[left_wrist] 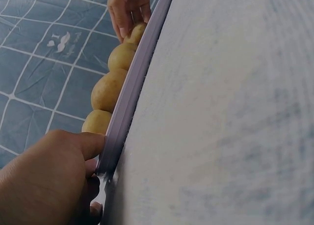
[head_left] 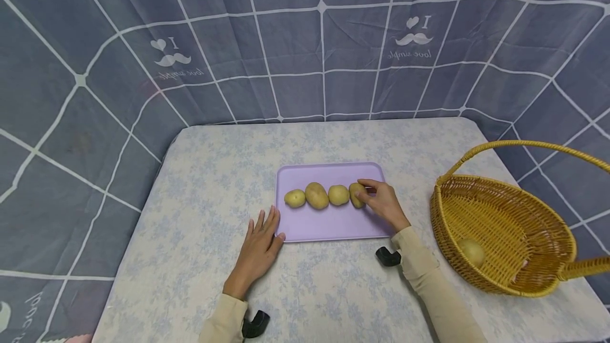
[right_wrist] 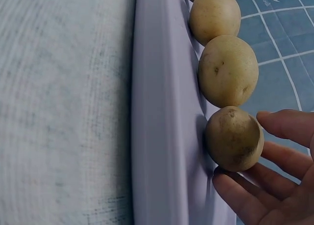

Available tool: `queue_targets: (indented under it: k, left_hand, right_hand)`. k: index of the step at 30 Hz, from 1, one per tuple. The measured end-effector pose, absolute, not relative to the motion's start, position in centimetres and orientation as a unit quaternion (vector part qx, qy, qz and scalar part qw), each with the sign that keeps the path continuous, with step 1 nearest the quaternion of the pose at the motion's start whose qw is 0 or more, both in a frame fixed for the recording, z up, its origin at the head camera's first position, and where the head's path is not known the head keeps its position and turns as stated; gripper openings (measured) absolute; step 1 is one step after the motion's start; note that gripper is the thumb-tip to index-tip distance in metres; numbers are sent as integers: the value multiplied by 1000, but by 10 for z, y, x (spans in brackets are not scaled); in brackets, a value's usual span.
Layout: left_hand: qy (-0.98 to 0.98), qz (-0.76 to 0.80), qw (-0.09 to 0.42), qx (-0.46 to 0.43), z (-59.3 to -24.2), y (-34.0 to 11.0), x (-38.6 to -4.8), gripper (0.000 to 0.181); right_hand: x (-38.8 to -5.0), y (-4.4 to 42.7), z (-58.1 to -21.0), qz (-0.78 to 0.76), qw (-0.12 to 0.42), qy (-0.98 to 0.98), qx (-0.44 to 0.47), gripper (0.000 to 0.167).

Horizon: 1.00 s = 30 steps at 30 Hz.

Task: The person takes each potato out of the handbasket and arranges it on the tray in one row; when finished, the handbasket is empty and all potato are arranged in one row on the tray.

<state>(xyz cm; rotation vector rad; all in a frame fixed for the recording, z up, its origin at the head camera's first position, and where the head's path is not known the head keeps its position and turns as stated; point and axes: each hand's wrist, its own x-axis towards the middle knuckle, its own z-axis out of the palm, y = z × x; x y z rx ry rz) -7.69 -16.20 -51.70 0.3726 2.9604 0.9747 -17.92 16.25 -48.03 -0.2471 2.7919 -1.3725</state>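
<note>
Several potatoes stand in a row across a lilac tray (head_left: pixel 319 226). My right hand (head_left: pixel 383 202) holds the rightmost potato (right_wrist: pixel 234 139) with thumb and fingers around its sides, and this potato still rests on the tray. Beside it sit a rounder potato (head_left: pixel 339 195), a larger one (head_left: pixel 316 196) and a small one (head_left: pixel 295 198) at the left end. My left hand (head_left: pixel 259 245) lies at the tray's left edge with fingers extended. In the left wrist view its thumb (left_wrist: pixel 93 144) touches the tray rim.
A yellow wicker basket (head_left: pixel 445 250) with a tall handle (head_left: pixel 524 143) stands right of the tray. One potato (head_left: pixel 472 252) lies inside it. A pale flowered cloth (head_left: pixel 214 173) covers the table, and a blue-grey checked curtain (head_left: pixel 295 41) hangs behind.
</note>
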Motion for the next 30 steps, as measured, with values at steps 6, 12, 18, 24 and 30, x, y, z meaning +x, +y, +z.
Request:
queue_targets:
  k: [6, 12, 18, 24, 30]
  left_hand:
    - [943, 312, 1, 119, -517, -162, -77, 58]
    - [942, 312, -1, 120, -516, -162, -77, 57]
    - [942, 313, -1, 119, -516, -162, -77, 57]
    - [942, 312, -1, 119, -515, -162, -77, 57]
    - [942, 312, -1, 119, -515, -162, -77, 57]
  right_hand:
    - [-180, 164, -480, -440, 10, 894, -85, 40]
    - [-182, 165, -478, -439, 14, 894, -85, 38]
    - [-184, 168, -475, -440, 15, 894, -80, 39]
    - [-183, 178, -466, -438, 13, 896, -72, 40]
    - [-175, 195, -446, -441, 2, 895, -64, 42]
